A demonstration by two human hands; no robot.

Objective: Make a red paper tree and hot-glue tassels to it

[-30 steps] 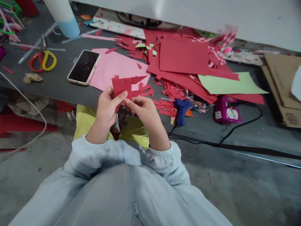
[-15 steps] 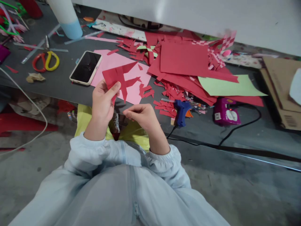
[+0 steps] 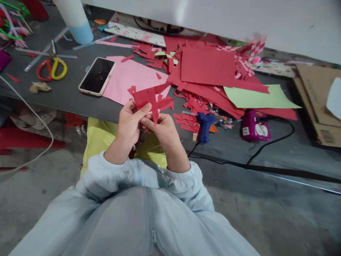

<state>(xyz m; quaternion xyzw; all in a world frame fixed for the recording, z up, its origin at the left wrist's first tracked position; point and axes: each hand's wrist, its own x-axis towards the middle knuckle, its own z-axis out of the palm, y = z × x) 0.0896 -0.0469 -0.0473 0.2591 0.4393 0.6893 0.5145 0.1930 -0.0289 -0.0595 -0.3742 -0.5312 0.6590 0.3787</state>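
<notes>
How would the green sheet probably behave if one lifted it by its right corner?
The green sheet would probably feel light and rather floppy, as it looks thin and its right edge curves. It may drag or catch slightly at first, since red paper seems to overlap its upper left edge.

Near the centre, two bare hands (image 3: 129, 124) and one cut red paper (image 3: 145, 98) are counted. One phone (image 3: 97, 76), one pair of scissors (image 3: 53, 58) are found at 10 o'clock; one bottle (image 3: 76, 23) and one pink sheet (image 3: 130, 76), between 10 and 11; one light-green sheet (image 3: 259, 97), between 2 and 3; one glue gun (image 3: 205, 127) and one purple box (image 3: 255, 128), at 3. Loose red scraps (image 3: 189, 122) cannot be counted.
</notes>
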